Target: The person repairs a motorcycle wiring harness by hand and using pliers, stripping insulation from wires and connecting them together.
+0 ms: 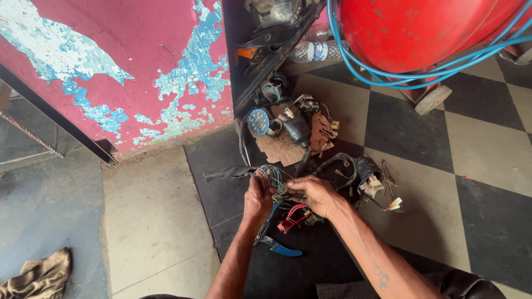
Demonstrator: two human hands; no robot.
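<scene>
My left hand point(257, 200) and my right hand point(317, 195) meet over a tangled wiring harness point(277, 180) of green, red and white wires, both gripping the bundle. A black taped branch of the harness point(227, 173) trails off to the left. Red wires point(292, 216) hang below my hands. Pliers with blue handles point(280, 247) lie on the floor under my left wrist. White plastic connectors point(372, 185) sit at the harness end to the right.
A round blue gauge point(258, 121) and black parts lie on torn cardboard point(285, 148) beyond my hands. A red tank point(421, 30) on wheels with blue hose point(388, 77) stands top right. A peeling pink wall point(111, 72) stands left. A crumpled rag point(39, 274) lies bottom left.
</scene>
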